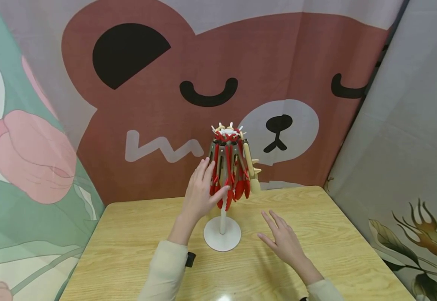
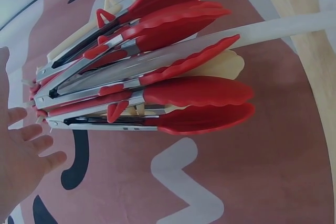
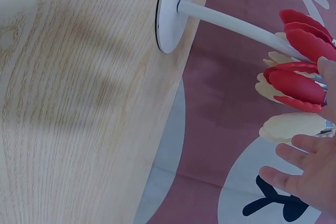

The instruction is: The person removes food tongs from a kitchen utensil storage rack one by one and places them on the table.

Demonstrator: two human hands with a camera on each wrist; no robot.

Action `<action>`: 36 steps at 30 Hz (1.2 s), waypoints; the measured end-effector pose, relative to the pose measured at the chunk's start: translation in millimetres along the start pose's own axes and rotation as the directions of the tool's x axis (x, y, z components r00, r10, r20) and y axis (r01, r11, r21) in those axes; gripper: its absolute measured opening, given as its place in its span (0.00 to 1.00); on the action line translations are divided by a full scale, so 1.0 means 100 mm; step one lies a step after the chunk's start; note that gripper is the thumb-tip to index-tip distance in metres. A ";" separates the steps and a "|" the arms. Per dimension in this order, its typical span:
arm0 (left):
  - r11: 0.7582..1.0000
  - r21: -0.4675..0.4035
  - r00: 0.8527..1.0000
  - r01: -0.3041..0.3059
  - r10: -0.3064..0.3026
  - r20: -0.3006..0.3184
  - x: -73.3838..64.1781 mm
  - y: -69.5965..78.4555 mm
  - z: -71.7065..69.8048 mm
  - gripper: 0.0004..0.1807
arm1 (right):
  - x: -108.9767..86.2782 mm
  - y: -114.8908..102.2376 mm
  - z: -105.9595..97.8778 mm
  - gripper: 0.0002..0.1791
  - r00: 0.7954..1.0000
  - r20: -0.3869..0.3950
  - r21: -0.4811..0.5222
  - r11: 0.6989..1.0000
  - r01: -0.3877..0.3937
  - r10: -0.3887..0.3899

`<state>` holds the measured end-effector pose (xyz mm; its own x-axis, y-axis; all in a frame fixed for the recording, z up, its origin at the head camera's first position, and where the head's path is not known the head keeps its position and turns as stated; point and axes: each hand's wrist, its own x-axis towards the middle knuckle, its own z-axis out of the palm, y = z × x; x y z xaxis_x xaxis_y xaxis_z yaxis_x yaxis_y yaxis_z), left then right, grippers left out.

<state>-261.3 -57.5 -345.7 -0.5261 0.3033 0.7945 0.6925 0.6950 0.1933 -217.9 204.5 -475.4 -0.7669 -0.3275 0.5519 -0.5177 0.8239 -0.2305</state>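
Note:
A white stand (image 1: 230, 240) with a round base and upright pole rises from the table. Around its top, several kitchen tongs hang from hooks, heads down. Most are metal tongs with red scalloped heads (image 1: 241, 189); others, such as the cream tongs (image 1: 255, 185), are pale. My left hand (image 1: 199, 193) is raised at the left of the bunch, fingers extended and overlapping it in the head view. In the left wrist view its fingertips lie beside the tongs' upper ends. Lower down, my right hand (image 1: 285, 241) hovers right of the base, fingers spread and holding nothing.
The light wooden table (image 1: 128, 251) ends at a back edge behind the stand. Beyond it hangs a cloth with a brown bear face (image 1: 147, 117). Flower-patterned curtains (image 1: 34, 163) flank the table on the left and right.

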 end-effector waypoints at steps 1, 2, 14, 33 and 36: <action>1.000 -0.004 1.000 0.002 -0.002 0.000 0.01 0.00 0.00 0.39 | 0.00 0.00 0.00 0.36 1.000 0.000 0.001 1.000 0.000 0.000; 1.000 -0.005 1.000 0.004 -0.004 0.002 0.02 0.00 0.00 0.38 | -0.01 0.00 0.00 0.36 1.000 0.000 0.002 1.000 0.000 0.000; 1.000 0.023 0.999 0.012 -0.012 0.030 0.17 -0.02 0.06 0.38 | -0.03 0.01 -0.01 0.36 1.000 0.010 -0.012 1.000 -0.008 0.008; 0.999 0.032 1.000 -0.013 0.014 -0.023 0.45 -0.14 0.08 0.34 | -0.07 0.05 0.03 0.37 1.000 -0.004 -0.015 1.000 0.002 -0.002; 0.999 0.032 1.000 -0.009 0.010 -0.021 0.50 -0.15 0.08 0.34 | -0.08 0.04 0.03 0.37 1.000 0.004 -0.010 1.000 -0.011 0.011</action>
<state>-301.5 -48.0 -313.6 -0.5089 0.2966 0.8081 0.6811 0.7129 0.1673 -214.8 209.1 -482.8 -0.7744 -0.3202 0.5458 -0.5052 0.8322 -0.2286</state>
